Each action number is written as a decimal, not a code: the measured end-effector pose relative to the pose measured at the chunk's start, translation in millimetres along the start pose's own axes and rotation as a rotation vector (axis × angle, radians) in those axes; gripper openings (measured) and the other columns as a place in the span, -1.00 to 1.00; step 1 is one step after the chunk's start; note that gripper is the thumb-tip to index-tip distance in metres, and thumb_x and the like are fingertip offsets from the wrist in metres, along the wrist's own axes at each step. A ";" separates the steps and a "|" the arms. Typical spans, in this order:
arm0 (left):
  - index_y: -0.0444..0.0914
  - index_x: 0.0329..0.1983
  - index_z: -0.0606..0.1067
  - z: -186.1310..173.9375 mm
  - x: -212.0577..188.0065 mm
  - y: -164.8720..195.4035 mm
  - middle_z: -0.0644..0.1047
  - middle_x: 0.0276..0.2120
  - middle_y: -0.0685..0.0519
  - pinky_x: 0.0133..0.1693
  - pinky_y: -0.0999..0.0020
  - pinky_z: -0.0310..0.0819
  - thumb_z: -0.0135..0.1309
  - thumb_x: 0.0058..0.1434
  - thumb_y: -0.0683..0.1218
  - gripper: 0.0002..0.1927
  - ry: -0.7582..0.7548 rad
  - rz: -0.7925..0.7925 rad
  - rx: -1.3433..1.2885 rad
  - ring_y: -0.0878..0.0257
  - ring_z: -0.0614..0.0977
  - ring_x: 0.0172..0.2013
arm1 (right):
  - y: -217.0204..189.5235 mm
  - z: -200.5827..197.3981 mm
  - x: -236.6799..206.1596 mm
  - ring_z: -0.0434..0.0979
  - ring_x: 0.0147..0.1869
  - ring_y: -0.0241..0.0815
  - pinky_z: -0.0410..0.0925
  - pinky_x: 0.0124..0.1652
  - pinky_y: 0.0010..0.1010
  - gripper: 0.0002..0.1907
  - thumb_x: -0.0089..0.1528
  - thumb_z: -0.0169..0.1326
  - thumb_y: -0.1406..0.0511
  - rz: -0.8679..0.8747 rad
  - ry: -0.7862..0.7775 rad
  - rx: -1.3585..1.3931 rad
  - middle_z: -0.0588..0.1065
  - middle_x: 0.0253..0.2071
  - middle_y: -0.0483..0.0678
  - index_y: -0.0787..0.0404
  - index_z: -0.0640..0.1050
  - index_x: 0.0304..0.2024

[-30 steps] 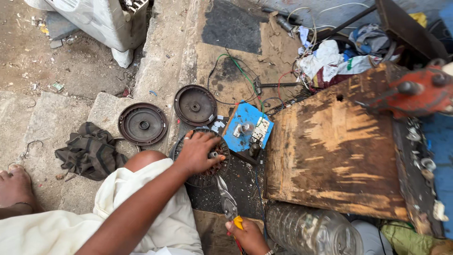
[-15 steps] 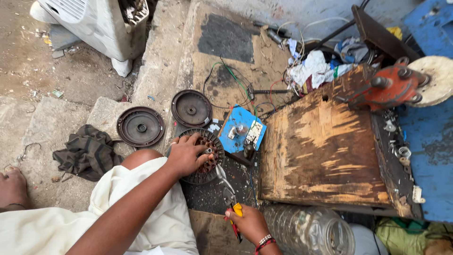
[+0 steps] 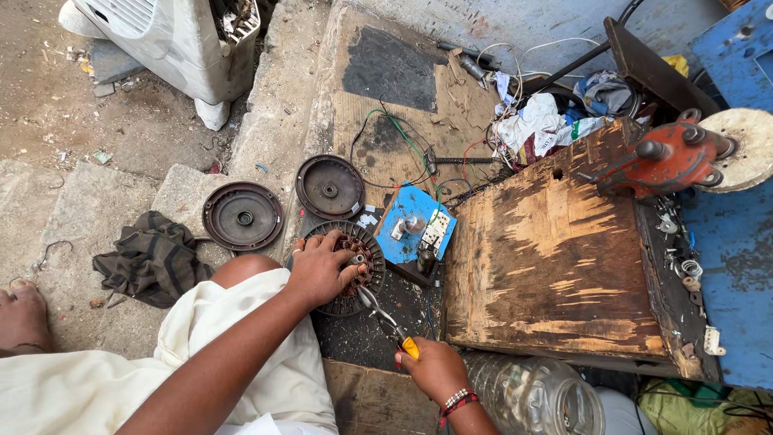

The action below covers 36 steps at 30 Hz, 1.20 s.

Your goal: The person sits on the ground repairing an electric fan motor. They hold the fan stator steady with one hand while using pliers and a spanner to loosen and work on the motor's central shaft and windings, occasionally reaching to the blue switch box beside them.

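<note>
- I see the round motor stator (image 3: 354,270) lying on the dark ground patch just in front of the knee, copper windings showing.
- My left hand (image 3: 318,270) lies over its left side, fingers (image 3: 348,259) curled down onto the windings.
- My right hand (image 3: 435,369) is clenched around the yellow-handled pliers (image 3: 385,320), whose tips reach the stator's lower right edge.
- Two dark round end covers (image 3: 243,215) sit just behind.
- A blue switch board (image 3: 415,225) lies beside the stator, against a worn wooden box (image 3: 555,258).
</note>
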<state>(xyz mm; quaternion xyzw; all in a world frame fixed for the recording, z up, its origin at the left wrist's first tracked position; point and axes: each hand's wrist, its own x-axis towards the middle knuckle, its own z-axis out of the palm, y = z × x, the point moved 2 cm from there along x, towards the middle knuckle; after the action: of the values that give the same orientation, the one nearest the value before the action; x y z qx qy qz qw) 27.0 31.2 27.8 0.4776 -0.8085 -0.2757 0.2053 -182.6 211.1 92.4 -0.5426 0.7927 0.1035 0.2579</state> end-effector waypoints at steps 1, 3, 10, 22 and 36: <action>0.08 -0.02 0.67 0.0 0.3 -0.5 0.40 0.26 -0.01 0.19 -0.14 0.08 0.01 0.17 0.38 -0.50 -0.002 0.002 0.002 -0.03 0.38 0.20 | -1.0 -2.0 0.1 0.60 -0.18 0.14 0.42 -0.19 -0.05 -0.59 0.15 0.18 -0.08 0.028 -0.021 -0.020 0.59 -0.33 0.06 0.08 0.61 -0.26; 0.08 -0.02 0.67 0.2 0.6 -0.9 0.40 0.26 0.00 0.20 -0.15 0.08 0.01 0.17 0.39 -0.50 -0.008 0.002 0.001 -0.03 0.38 0.21 | -3.3 -5.5 -0.1 0.60 -0.18 0.11 0.41 -0.17 -0.05 -0.59 0.17 0.17 -0.09 0.085 -0.066 -0.062 0.59 -0.35 0.05 0.08 0.61 -0.31; 0.10 0.00 0.66 -1.9 3.5 -1.8 0.38 0.26 -0.01 0.23 -0.24 0.01 -0.03 0.19 0.39 -0.50 -0.103 -0.024 0.016 -0.05 0.36 0.22 | -14.9 -21.5 2.6 0.60 -0.22 0.12 0.42 -0.21 -0.01 -0.60 0.18 0.17 -0.07 0.019 -0.026 -0.177 0.58 -0.38 0.04 0.09 0.59 -0.26; 0.07 0.04 0.64 7.9 6.1 -5.2 0.39 0.25 -0.11 0.13 -0.17 0.26 0.01 0.22 0.33 -0.53 -0.126 0.008 -0.034 -0.16 0.40 0.16 | -15.8 -14.9 16.8 0.62 -0.22 0.16 0.44 -0.20 -0.01 -0.62 0.18 0.17 -0.03 -0.020 0.067 -0.166 0.60 -0.34 0.08 0.09 0.63 -0.21; -0.08 0.39 0.35 -20.5 31.3 10.0 0.46 -0.04 -0.10 0.14 -0.18 0.22 0.05 0.05 0.47 -0.08 -0.191 0.047 0.119 -0.07 0.46 0.04 | -4.6 36.2 21.2 0.60 -0.21 0.16 0.43 -0.23 -0.04 -0.55 0.14 0.22 -0.06 0.023 0.214 0.098 0.61 -0.31 0.07 0.19 0.62 -0.32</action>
<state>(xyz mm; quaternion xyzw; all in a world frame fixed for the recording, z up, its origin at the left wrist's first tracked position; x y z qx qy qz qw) 18.3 2.2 51.9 0.4415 -0.8502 -0.2667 0.1049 -173.6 208.3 51.3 -0.5283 0.8260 0.0091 0.1966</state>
